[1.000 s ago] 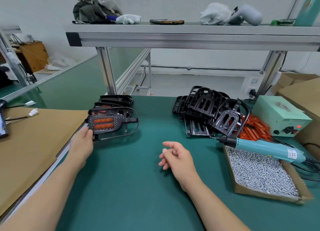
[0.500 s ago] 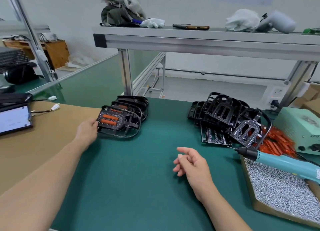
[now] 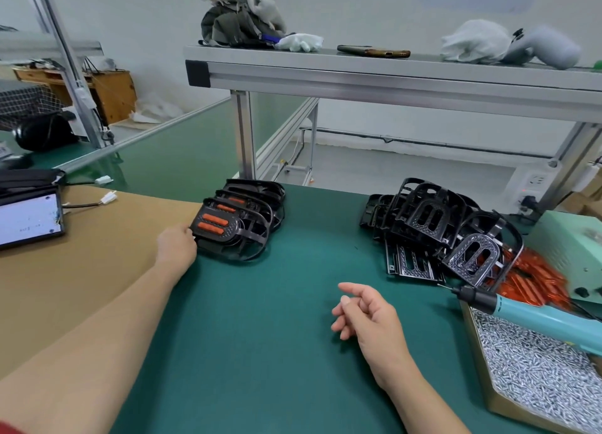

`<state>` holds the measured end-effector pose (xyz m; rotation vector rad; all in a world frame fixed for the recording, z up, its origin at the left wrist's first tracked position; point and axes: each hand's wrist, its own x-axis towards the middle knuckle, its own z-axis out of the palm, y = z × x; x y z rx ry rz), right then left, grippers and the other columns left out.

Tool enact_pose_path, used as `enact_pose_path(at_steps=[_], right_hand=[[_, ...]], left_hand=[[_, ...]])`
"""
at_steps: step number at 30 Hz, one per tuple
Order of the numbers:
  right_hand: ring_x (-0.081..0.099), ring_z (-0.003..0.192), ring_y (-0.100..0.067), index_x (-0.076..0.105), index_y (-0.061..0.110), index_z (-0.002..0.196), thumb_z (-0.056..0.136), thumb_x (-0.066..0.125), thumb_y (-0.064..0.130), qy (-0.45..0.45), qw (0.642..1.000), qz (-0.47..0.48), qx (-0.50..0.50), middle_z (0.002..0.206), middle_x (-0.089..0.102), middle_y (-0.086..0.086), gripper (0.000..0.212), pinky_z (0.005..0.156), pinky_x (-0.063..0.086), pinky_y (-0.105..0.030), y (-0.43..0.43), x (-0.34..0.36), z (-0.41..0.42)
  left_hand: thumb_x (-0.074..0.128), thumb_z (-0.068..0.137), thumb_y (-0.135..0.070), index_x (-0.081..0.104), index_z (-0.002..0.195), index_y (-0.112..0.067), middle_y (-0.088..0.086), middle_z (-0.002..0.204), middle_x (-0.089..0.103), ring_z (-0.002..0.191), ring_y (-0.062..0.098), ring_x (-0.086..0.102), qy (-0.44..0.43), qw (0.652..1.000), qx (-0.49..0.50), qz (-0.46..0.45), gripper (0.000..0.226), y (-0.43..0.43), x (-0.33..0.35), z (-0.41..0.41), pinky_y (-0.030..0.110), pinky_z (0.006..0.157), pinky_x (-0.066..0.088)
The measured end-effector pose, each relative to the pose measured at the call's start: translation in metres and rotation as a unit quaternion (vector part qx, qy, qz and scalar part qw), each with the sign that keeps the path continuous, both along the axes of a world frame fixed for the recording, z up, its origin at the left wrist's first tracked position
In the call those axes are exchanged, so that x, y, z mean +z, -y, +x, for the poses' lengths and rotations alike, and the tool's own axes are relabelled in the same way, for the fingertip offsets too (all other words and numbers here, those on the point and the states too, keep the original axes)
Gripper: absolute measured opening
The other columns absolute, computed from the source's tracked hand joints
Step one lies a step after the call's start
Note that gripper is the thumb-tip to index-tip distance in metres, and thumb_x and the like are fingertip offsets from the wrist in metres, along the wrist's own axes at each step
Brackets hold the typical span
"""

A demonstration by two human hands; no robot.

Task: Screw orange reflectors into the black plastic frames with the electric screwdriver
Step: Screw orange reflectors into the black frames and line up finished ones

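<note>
A black frame with two orange reflectors (image 3: 213, 222) lies at the front of a short stack of finished frames (image 3: 257, 199) on the green mat's left. My left hand (image 3: 176, 248) holds this frame by its near-left edge; its fingertips are hidden. My right hand (image 3: 368, 316) hovers over the middle of the mat, fingers loosely curled, holding nothing. A pile of bare black frames (image 3: 433, 225) sits at the right, with loose orange reflectors (image 3: 534, 280) behind it. The teal electric screwdriver (image 3: 527, 313) lies across a cardboard box of screws (image 3: 537, 378).
A pale green power unit (image 3: 570, 244) stands at the far right. A brown cardboard sheet (image 3: 81, 264) with a tablet (image 3: 29, 218) covers the bench at left. An aluminium shelf (image 3: 391, 75) with cloths and a phone hangs over the back.
My left hand has carried the reflector frame back against the stack of finished frames. My right hand has stayed over the mat, fingers still loosely curled. The view has turned left.
</note>
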<state>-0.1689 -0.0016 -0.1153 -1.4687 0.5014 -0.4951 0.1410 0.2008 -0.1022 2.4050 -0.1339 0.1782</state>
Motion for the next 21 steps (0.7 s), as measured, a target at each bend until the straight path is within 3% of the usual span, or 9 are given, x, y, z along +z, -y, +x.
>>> enact_pose_path(at_steps=[5,10,12,15,19,21], right_hand=[[0.062,0.059,-0.017,0.064,0.011,0.114,0.101,0.054,0.003,-0.002,1.000,-0.001,-0.003,0.074,0.068,-0.003,0.019,0.058,0.050,-0.024,0.000,0.000,0.000],[0.063,0.060,-0.017,0.065,0.012,0.114,0.100,0.054,0.003,-0.003,1.000,-0.004,-0.005,0.074,0.069,-0.002,0.019,0.058,0.050,-0.024,-0.001,0.001,0.000],[0.063,0.060,-0.017,0.065,0.012,0.114,0.100,0.054,0.003,-0.004,1.000,-0.004,-0.006,0.074,0.069,-0.002,0.020,0.059,0.050,-0.024,-0.001,0.001,-0.001],[0.063,0.060,-0.017,0.065,0.012,0.114,0.100,0.054,0.002,-0.005,1.000,-0.002,-0.008,0.074,0.068,-0.003,0.020,0.059,0.050,-0.024,0.000,0.000,-0.001],[0.063,0.060,-0.017,0.066,0.014,0.113,0.100,0.055,0.004,-0.010,1.000,-0.010,-0.009,0.075,0.069,-0.003,0.020,0.060,0.050,-0.024,0.000,-0.002,-0.001],[0.063,0.060,-0.017,0.066,0.014,0.113,0.100,0.055,0.003,-0.010,1.000,-0.009,-0.009,0.075,0.069,-0.003,0.020,0.060,0.050,-0.024,0.000,-0.003,-0.001]], left_hand=[[0.041,0.103,-0.018,0.060,0.113,0.004,0.031,0.116,0.051,0.105,0.040,0.047,-0.027,0.999,-0.005,0.044,0.031,0.003,-0.007,-0.004,0.043,0.091,0.040],[0.045,0.098,-0.005,0.037,0.140,0.005,0.028,0.140,0.035,0.111,0.043,0.046,-0.013,0.999,0.010,-0.028,0.044,0.003,-0.003,-0.026,0.044,0.096,0.037],[0.049,0.089,0.001,0.034,0.138,-0.001,0.021,0.136,0.032,0.101,0.036,0.043,-0.015,0.998,-0.015,-0.053,0.052,0.001,-0.001,-0.039,0.039,0.090,0.035],[0.062,0.078,-0.006,0.033,0.131,-0.018,0.004,0.118,0.027,0.103,0.028,0.038,-0.026,0.996,-0.085,-0.023,0.062,0.000,-0.004,-0.062,0.036,0.089,0.034],[0.079,0.073,-0.030,0.040,0.124,-0.027,0.005,0.120,0.031,0.113,0.025,0.035,-0.003,0.989,-0.142,0.039,0.065,0.006,-0.012,-0.082,0.038,0.099,0.039],[0.079,0.076,-0.038,0.044,0.120,-0.026,0.007,0.118,0.035,0.113,0.025,0.038,0.011,0.991,-0.127,0.034,0.058,0.009,-0.015,-0.083,0.035,0.096,0.038]])
